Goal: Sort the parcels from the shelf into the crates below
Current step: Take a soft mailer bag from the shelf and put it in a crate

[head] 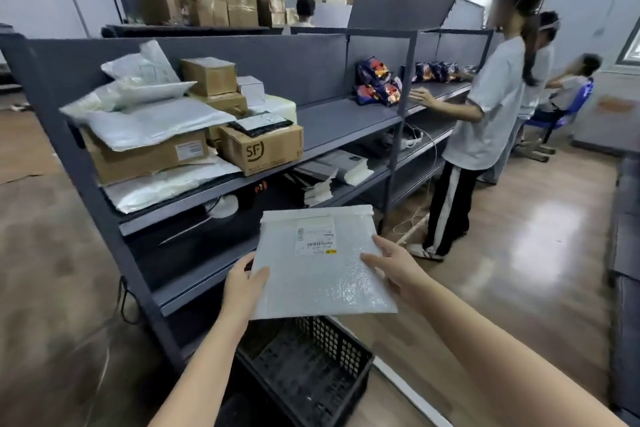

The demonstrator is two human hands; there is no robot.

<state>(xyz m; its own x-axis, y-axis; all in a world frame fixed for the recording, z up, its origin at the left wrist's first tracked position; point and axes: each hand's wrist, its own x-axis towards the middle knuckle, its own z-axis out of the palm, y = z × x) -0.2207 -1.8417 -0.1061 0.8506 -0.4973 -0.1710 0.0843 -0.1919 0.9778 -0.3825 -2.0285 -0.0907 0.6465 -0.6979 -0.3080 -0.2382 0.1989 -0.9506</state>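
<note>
Holding flat white bubble-padded mailer (322, 274) with barcode label level above black perforated plastic crate (332, 340) on floor, beside grey metal shelf (346, 121). Pinching left edge with left hand (242, 282), thumb on top. Gripping right edge with right hand (401, 270), fingers (381, 244) lying across top face.
</note>
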